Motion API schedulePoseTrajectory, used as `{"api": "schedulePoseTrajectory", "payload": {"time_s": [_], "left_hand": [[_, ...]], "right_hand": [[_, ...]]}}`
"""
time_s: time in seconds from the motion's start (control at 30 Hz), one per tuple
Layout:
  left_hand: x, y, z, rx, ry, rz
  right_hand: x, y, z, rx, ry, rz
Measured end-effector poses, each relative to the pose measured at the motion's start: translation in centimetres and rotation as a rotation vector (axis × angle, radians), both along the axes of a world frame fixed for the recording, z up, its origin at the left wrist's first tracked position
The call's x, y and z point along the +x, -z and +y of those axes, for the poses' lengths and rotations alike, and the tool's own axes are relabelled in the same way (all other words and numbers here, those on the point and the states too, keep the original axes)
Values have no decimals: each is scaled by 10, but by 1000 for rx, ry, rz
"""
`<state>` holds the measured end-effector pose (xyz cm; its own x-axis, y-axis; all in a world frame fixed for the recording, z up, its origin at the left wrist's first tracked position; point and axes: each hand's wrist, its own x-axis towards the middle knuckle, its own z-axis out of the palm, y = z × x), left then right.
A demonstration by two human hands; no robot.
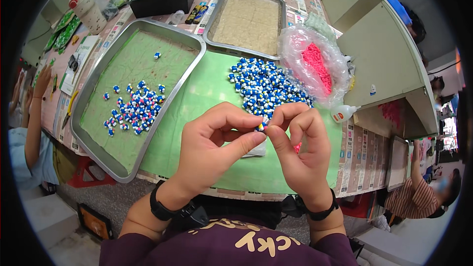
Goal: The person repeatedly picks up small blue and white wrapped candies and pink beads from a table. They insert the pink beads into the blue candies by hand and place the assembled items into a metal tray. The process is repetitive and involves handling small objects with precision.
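Between the thumb and forefinger of my left hand is a tiny blue-and-white figurine with a touch of yellow. My right hand pinches close against its right side; whatever those fingertips grip is too small to make out. Just beyond both hands lies a heap of similar blue-and-white figurines on the green mat. Some small pink pieces show behind my right fingers. A white flat object is partly hidden below my fingertips.
To the left, a metal tray holds scattered figurines, some with pink. A second tray lies at the back. An open plastic bag of pink pieces and a white glue bottle are at right. Other people sit at both sides.
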<state>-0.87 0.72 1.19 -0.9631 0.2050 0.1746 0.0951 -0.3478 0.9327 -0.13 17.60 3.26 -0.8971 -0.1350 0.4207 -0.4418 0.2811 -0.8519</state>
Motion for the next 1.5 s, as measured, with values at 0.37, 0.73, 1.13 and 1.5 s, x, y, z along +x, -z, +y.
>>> {"api": "schedulePoseTrajectory", "payload": {"time_s": [0.37, 0.73, 1.13, 1.5], "left_hand": [[-10, 4, -25, -345, -260, 319], [-15, 10, -119, -1094, -853, 134], [-48, 36, 8, -965, 139, 481], [-51, 30, -5, -783, 66, 235]], "right_hand": [[-7, -3, 36, -37, -29, -116], [9, 31, 92, 716, 25, -251], [4, 41, 92, 820, -80, -170], [-4, 44, 99, 737, -57, -183]]}}
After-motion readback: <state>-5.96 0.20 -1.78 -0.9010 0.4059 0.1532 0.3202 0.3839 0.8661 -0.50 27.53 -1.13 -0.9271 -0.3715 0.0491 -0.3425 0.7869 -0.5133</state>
